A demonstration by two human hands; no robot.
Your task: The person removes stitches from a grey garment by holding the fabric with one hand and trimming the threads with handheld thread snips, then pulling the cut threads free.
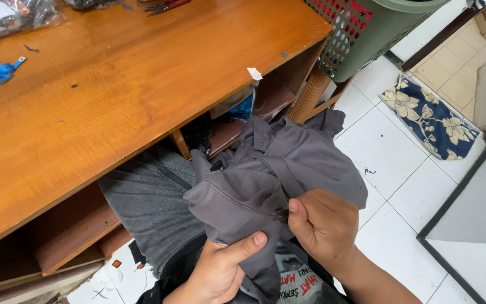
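Grey cotton garment, crumpled w/ folds, over lap. Left hand + right hand fingers both pinching the fabric, beside wood desk.

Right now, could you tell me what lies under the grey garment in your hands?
Under the grey garment, held by left hand and right hand, a lap in grey jeans shows; anything else beneath is covered.
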